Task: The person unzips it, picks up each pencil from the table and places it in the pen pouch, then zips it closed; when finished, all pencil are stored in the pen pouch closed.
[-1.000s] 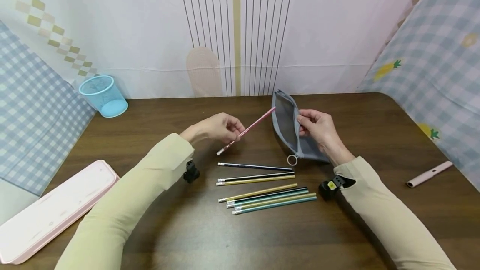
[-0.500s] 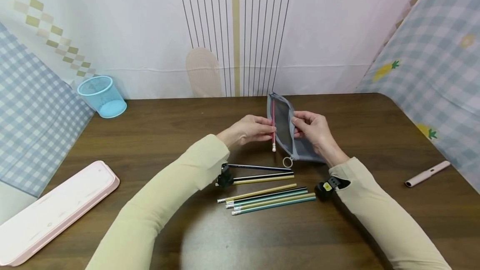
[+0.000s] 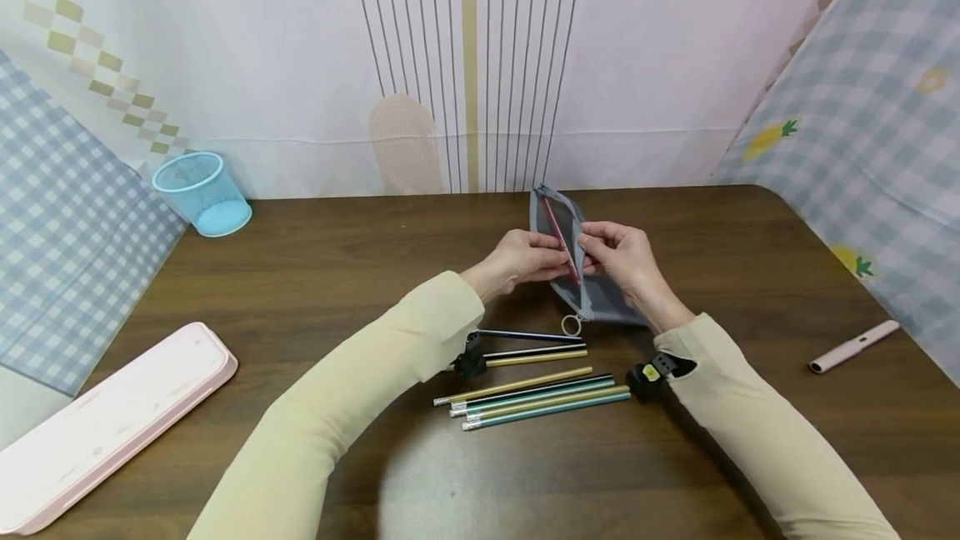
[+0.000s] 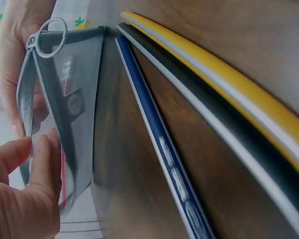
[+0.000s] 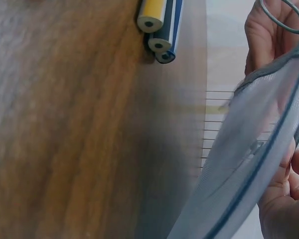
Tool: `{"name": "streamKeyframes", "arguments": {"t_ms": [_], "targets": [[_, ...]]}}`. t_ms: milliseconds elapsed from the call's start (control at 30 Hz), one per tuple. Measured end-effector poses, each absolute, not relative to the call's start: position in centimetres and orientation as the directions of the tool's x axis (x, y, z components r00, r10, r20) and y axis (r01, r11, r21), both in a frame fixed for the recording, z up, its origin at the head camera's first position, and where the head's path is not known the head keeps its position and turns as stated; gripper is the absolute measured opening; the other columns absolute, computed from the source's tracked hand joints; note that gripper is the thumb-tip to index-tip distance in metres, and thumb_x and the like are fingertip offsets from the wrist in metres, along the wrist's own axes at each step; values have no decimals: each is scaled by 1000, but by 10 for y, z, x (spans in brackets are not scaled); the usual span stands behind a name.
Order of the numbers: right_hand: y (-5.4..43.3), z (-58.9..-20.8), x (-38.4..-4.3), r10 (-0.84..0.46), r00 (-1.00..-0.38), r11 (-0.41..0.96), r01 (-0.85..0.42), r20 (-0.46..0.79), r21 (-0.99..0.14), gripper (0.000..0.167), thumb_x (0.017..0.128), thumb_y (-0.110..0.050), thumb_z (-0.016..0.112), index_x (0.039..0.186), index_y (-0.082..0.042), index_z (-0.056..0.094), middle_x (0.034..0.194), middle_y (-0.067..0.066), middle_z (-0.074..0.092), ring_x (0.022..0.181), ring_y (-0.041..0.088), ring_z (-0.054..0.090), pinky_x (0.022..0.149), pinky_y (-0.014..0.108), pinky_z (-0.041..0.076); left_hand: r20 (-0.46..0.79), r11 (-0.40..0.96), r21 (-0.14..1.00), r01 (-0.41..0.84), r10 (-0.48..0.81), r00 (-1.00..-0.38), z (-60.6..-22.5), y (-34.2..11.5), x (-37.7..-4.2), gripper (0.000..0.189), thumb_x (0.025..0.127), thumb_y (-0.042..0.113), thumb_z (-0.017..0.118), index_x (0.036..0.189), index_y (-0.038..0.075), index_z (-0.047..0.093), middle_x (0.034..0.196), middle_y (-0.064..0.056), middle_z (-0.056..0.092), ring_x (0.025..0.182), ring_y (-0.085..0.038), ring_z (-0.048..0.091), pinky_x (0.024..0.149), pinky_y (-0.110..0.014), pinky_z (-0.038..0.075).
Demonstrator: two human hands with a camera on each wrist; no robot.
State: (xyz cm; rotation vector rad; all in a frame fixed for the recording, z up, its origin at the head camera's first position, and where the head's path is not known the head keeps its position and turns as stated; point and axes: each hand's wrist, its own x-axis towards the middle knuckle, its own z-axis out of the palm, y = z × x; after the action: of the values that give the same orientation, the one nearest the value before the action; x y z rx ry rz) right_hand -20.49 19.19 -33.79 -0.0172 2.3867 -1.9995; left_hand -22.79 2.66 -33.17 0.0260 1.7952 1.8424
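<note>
A grey see-through zip pouch (image 3: 611,305) stands with its mouth spread and a ring pull (image 3: 572,325) at the near end. My right hand (image 3: 622,261) pinches the right edge of the mouth. A pink pencil (image 3: 553,225) slants inside the opening, and its eraser end shows through the mesh in the left wrist view. The fingertips of my left hand (image 3: 517,261) are at the pencil, just within the mouth. Nearer on the table lie a navy pencil (image 3: 532,335), a black one (image 3: 547,352) and a gold one (image 3: 536,360), partly hidden by the left wrist camera.
Several gold, black and teal pencils (image 3: 551,412) lie together closer to me. A blue mesh cup (image 3: 204,194) leans at the back left. A long pink-and-white case (image 3: 112,423) is at the left, and a slim pink pen-like item (image 3: 855,347) at the right.
My left hand has moved right and carried the pink pencil from beside the pouch into its mouth. The pencil has swung round. My right hand still holds the pouch, which has shifted slightly left.
</note>
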Motion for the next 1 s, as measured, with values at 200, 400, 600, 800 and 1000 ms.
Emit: {"name": "streamKeyframes", "arguments": {"t_ms": [200, 400, 600, 800, 1000], "targets": [[193, -338, -206, -9, -1000, 162, 14, -16, -987, 35, 94, -6, 56, 123, 13, 51, 69, -7, 55, 55, 1, 54, 53, 14, 52, -307, 114, 951, -288, 476, -824, -330, 5, -224, 37, 91, 0, 59, 126, -7, 53, 119, -26, 60, 97, -23, 66, 91, -36, 51], [195, -338, -207, -2, -1000, 110, 17, -17, -994, 37, 93, -4, 56, 123, 15, 49, 68, -6, 55, 53, 2, 54, 51, 14, 51, -382, 461, 884, -75, 622, -684, -333, -32, -219, 29, 88, 2, 63, 116, -4, 61, 107, -17, 67, 81, -8, 63, 83, -29, 55], [197, -338, -207, -1, -1000, 115, 14, -14, -993, 37, 93, -3, 55, 124, 15, 48, 67, -6, 55, 53, 2, 54, 51, 14, 52, -393, 592, 796, 131, 669, -631, -341, -50, -209, 24, 81, 4, 72, 104, -2, 66, 88, -6, 69, 76, -5, 60, 72, -18, 52], [197, -336, -205, 5, -1000, 131, 25, -24, -991, 37, 93, -5, 56, 124, 14, 50, 68, -6, 55, 54, 2, 54, 52, 14, 52, -356, 626, 730, 275, 691, -629, -343, -54, -205, 19, 78, 2, 74, 97, 4, 69, 84, -1, 68, 75, -5, 60, 71, -17, 50], [197, -337, -205, 5, -1000, 125, 18, -18, -992, 36, 93, -4, 56, 123, 15, 49, 68, -6, 54, 53, 2, 54, 51, 14, 52, -304, 623, 624, 471, 749, -589, -341, -57, -205, 15, 78, 0, 71, 89, 10, 70, 76, 5, 63, 72, -4, 56, 67, -16, 47]]}}
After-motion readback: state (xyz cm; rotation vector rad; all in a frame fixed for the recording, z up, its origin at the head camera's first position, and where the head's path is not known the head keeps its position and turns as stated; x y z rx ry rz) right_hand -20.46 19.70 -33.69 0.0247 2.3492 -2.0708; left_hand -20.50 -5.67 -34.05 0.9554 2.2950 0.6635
